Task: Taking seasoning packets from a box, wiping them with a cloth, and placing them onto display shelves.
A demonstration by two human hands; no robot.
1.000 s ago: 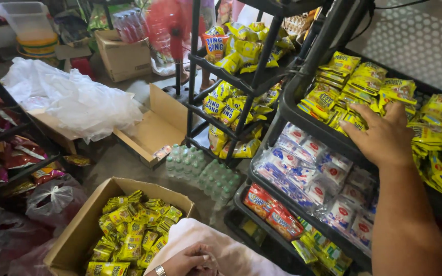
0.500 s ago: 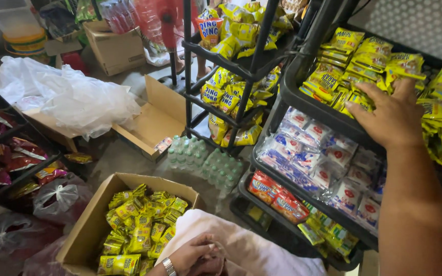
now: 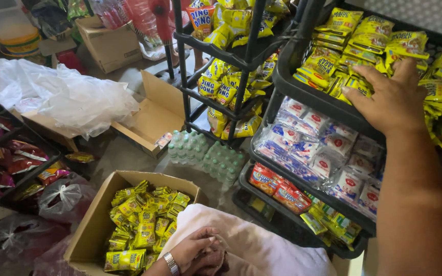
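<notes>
1. Head view looks down on the right hand [image 3: 390, 99], which lies spread and flat, palm down, on the yellow snack packets [image 3: 333, 56] in the top tier of the black rack [image 3: 303, 92], near that tier's front edge. It pinches nothing that I can see.
2. Compared with a second ago, the right hand has slid a little toward the front edge of the tier and now presses over the packets there; the whole view has drifted leftward and nearer too.
3. The left hand [image 3: 195, 250] rests low on a pale cloth [image 3: 262, 245] beside the cardboard box [image 3: 93, 230], its fingers loosely curled and holding nothing. Earlier only its knuckles showed at the bottom edge; now the wrist with a watch is in sight.
4. The box, full of more yellow packets [image 3: 139, 220], stands as it did, as do the white packets [image 3: 323, 148] in the rack's middle tier.
</notes>
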